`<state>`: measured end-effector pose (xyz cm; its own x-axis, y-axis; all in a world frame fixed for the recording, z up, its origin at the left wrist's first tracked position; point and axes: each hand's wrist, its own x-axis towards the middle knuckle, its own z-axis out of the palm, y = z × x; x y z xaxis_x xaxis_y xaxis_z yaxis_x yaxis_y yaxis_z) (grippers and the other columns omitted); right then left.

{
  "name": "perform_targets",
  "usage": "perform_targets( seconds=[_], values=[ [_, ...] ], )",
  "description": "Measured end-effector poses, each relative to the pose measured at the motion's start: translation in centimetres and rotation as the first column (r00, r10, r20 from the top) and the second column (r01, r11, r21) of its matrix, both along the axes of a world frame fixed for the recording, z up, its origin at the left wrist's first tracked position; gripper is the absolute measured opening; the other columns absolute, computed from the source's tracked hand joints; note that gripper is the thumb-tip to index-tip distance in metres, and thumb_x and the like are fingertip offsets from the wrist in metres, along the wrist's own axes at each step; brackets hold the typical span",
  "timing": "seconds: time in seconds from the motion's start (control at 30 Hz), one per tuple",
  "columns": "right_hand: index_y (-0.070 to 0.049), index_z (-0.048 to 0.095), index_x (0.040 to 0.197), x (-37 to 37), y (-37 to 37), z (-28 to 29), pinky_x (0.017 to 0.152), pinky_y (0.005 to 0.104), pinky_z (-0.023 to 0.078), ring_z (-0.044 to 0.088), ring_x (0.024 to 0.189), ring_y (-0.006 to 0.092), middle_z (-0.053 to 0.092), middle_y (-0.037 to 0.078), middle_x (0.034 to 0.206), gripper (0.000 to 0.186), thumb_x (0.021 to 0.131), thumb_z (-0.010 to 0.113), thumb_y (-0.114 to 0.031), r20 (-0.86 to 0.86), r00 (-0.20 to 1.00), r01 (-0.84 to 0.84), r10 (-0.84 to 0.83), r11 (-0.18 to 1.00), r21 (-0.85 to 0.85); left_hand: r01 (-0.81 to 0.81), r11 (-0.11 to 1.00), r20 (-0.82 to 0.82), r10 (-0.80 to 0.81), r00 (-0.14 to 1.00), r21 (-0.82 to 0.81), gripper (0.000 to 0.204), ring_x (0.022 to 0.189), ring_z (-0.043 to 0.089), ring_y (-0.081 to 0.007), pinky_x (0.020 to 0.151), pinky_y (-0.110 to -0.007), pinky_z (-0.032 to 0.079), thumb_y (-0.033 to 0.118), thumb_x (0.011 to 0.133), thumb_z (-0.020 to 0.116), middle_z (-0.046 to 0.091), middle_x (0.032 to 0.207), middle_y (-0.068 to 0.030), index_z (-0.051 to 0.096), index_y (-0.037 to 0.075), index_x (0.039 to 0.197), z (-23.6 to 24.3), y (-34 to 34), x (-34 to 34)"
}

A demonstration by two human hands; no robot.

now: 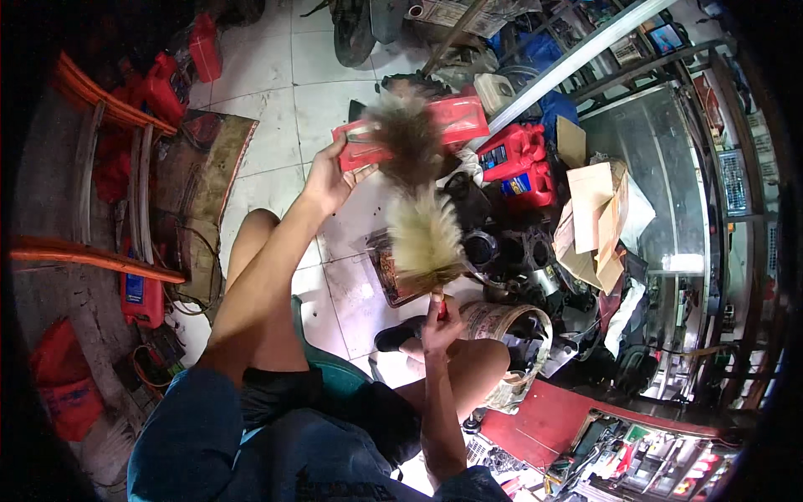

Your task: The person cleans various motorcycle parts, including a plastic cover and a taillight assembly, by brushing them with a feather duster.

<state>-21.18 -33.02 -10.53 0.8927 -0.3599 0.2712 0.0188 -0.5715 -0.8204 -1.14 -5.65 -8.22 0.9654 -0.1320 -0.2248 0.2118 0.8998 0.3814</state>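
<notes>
My left hand (333,176) grips the left end of a long red plastic piece (458,119), its fingers at the piece's edge. My right hand (441,330), lower and near my right knee, is closed on the red handle of a feather duster (425,238). The duster points upward, with pale cream feathers low down and dark brown feathers higher up, which cover the middle of the red piece. Beneath the duster, a dark rectangular tray (386,272) with small rusty-looking bits lies on the tiled floor.
Red jugs (519,167) and cardboard (590,217) sit at the right among dark round parts. A bucket (535,330) stands by my right knee, above a red toolbox (535,410). An orange-railed rack (100,263) is at the left. A metal pole (569,63) crosses the upper right.
</notes>
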Motion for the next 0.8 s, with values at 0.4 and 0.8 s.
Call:
perform_targets(
  seconds=[0.4, 0.8],
  values=[
    [0.002, 0.055, 0.077, -0.1, 0.2, 0.3, 0.05, 0.0322, 0.029, 0.034, 0.056, 0.0119, 0.038, 0.002, 0.058, 0.035, 0.097, 0.058, -0.027, -0.011, 0.995, 0.102, -0.102, 0.994, -0.025, -0.042, 0.999, -0.075, 0.041, 0.996, -0.017, 0.037, 0.109, 0.062, -0.0253, 0.094, -0.042, 0.051, 0.033, 0.104, 0.039, 0.062, 0.123, -0.0118, 0.05, 0.006, 0.126, -0.4, -0.1, -0.1],
    [-0.001, 0.063, 0.076, 0.0, -5.7, -2.3, 0.05, 0.0247, 0.028, 0.038, 0.056, 0.005, 0.045, -0.006, 0.061, 0.042, 0.099, 0.057, -0.036, -0.119, 0.86, 0.491, -0.495, 0.743, 0.456, 0.126, 0.992, -0.01, -0.126, 0.992, -0.005, 0.03, 0.108, 0.063, -0.0247, 0.097, -0.045, 0.048, 0.024, 0.1, 0.047, 0.065, 0.122, -0.0115, 0.056, 0.004, 0.122, -5.5, -2.9, 0.1]
  ],
)
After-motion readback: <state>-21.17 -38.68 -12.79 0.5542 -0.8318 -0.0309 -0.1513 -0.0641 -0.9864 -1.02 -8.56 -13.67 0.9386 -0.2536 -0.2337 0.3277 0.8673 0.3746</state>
